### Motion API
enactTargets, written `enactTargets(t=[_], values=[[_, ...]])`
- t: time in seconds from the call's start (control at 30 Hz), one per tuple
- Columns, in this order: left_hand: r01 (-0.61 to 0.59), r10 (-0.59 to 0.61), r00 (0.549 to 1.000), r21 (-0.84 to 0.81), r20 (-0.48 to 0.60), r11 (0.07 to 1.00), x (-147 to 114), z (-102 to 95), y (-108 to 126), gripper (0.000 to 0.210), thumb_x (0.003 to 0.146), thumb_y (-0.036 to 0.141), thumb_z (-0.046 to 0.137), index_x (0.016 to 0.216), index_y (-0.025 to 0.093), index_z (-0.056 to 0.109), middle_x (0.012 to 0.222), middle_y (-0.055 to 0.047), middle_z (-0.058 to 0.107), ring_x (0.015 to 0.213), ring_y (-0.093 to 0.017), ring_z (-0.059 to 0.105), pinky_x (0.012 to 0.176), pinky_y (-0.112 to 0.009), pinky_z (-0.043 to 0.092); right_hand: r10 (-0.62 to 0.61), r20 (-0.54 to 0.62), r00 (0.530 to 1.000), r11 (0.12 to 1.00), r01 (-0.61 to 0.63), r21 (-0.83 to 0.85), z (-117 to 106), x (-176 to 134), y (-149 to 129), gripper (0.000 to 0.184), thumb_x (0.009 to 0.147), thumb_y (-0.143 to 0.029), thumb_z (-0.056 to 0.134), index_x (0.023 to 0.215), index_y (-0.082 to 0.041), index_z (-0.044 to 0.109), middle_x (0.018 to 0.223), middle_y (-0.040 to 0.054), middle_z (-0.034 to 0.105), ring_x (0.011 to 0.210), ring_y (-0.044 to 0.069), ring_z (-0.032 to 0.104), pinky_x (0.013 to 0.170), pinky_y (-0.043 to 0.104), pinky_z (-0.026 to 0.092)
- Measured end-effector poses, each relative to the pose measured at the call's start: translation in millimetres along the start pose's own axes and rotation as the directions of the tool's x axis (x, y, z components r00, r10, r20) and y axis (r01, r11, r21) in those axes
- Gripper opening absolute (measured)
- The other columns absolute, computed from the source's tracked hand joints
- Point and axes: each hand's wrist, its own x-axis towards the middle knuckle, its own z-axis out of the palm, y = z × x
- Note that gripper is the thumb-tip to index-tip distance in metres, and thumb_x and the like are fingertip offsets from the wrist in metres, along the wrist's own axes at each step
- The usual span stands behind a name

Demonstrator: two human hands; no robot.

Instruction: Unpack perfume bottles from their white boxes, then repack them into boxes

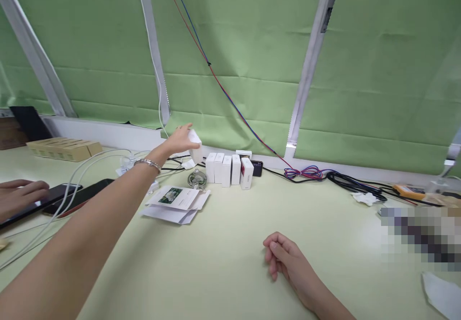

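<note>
My left hand reaches far across the table and grips a small white box, holding it upright by its upper part. Just right of it stands a row of several similar white boxes; the rightmost has a reddish patch on its side. Below the held box lies a round, clear object with a coiled cable. Nearer to me rest flattened white cartons, the upper one printed with a white flower. My right hand is over the front of the table, its fingers loosely curled with nothing in them.
Black cables and a red-blue wire bundle run along the back edge below green blinds. At left, another person's hand touches a dark device, near white cables and a cardboard divider tray. Crumpled tissue lies right.
</note>
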Motion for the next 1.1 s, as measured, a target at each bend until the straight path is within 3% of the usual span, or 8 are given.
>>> enactTargets(t=[0.13, 0.27, 0.4, 0.6, 0.7, 0.77, 1.0, 1.1], values=[[-0.168, 0.154, 0.984, -0.186, -0.085, 0.968, -74.3, -7.9, 69.5, 0.089, 0.063, 0.042, 0.064, 0.138, 0.017, 0.021, 0.126, -0.011, 0.041, 0.118, -0.032, 0.039, 0.096, -0.04, 0.037, -0.267, -0.088, 0.96, 0.91, 0.221, -0.352, 4.0, -4.0, 2.6, 0.019, 0.081, -0.04, 0.052, 0.085, -0.021, 0.054, 0.074, 0.001, 0.055, 0.065, 0.015, 0.053, 0.064, 0.031, 0.043], [-0.143, 0.158, 0.988, -0.416, 0.0, 0.898, -160.6, 36.9, 132.3, 0.087, 0.061, 0.038, 0.067, 0.135, 0.019, 0.026, 0.116, -0.012, 0.042, 0.112, -0.03, 0.041, 0.097, -0.041, 0.037, -0.56, -0.006, 0.828, 0.674, 0.452, -0.585, 7.9, -12.1, 12.1, 0.035, 0.08, -0.029, 0.056, 0.112, -0.025, 0.046, 0.112, 0.0072, 0.052, 0.098, 0.021, 0.052, 0.086, 0.037, 0.042], [-0.045, 0.113, 0.99, -0.583, 0.08, 0.811, -212.2, 77.8, 164.3, 0.087, 0.063, 0.043, 0.067, 0.136, 0.023, 0.026, 0.117, -0.013, 0.036, 0.116, -0.032, 0.035, 0.093, -0.044, 0.039, -0.672, -0.014, 0.74, 0.564, 0.5, -0.657, 7.9, -15.9, 18.7, 0.051, 0.078, -0.028, 0.058, 0.123, -0.024, 0.034, 0.119, 0.0092, 0.049, 0.098, 0.022, 0.054, 0.085, 0.041, 0.046], [-0.016, 0.124, 0.989, -0.797, 0.074, 0.604, -226.1, 96.5, 159.4, 0.077, 0.07, 0.046, 0.063, 0.131, 0.021, 0.024, 0.123, -0.012, 0.038, 0.12, -0.029, 0.035, 0.095, -0.044, 0.036, -0.74, -0.127, 0.661, 0.567, 0.511, -0.647, -7.4, -9.8, 3.4, 0.036, 0.077, -0.025, 0.055, 0.11, -0.023, 0.039, 0.102, 0.0064, 0.057, 0.09, 0.02, 0.059, 0.073, 0.037, 0.053], [-0.003, 0.151, 0.986, -0.905, 0.067, 0.425, -223.5, 108.0, 148.2, 0.041, 0.079, 0.039, 0.055, 0.111, 0.02, 0.037, 0.115, -0.01, 0.048, 0.109, -0.022, 0.047, 0.09, -0.038, 0.041, -0.725, -0.089, 0.683, 0.579, 0.535, -0.615, -17.1, -6.3, -4.6, 0.027, 0.078, -0.023, 0.054, 0.102, -0.023, 0.043, 0.102, 0.0061, 0.057, 0.09, 0.019, 0.059, 0.074, 0.036, 0.054], [-0.037, 0.178, 0.984, -0.927, 0.032, 0.374, -222.7, 113.8, 143.9, 0.025, 0.082, 0.036, 0.053, 0.099, 0.021, 0.041, 0.11, -0.007, 0.052, 0.102, -0.02, 0.052, 0.087, -0.035, 0.043, -0.714, -0.051, 0.698, 0.575, 0.543, -0.612, -21.3, -4.9, -6.6, 0.024, 0.078, -0.022, 0.053, 0.1, -0.024, 0.044, 0.1, 0.0052, 0.058, 0.09, 0.018, 0.059, 0.074, 0.035, 0.054], [-0.118, 0.19, 0.981, -0.913, -0.045, 0.391, -224.4, 117.1, 144.8, 0.026, 0.084, 0.031, 0.051, 0.108, 0.023, 0.043, 0.109, -0.005, 0.052, 0.104, -0.019, 0.05, 0.08, -0.03, 0.045, -0.724, -0.004, 0.69, 0.549, 0.573, -0.609, -25.5, -2.7, -4.0, 0.031, 0.08, -0.02, 0.05, 0.109, -0.025, 0.041, 0.104, 0.0058, 0.055, 0.094, 0.019, 0.056, 0.075, 0.034, 0.052], [-0.173, 0.254, 0.966, -0.861, -0.053, 0.478, -225.9, 115.3, 144.5, 0.044, 0.085, 0.033, 0.048, 0.127, 0.025, 0.036, 0.112, -0.007, 0.047, 0.099, -0.019, 0.049, 0.077, -0.03, 0.045, -0.73, 0.086, 0.678, 0.475, 0.594, -0.649, -24.8, -4.5, -7.0, 0.043, 0.08, -0.017, 0.047, 0.121, -0.026, 0.037, 0.109, 0.0068, 0.051, 0.095, 0.019, 0.054, 0.075, 0.035, 0.05]])
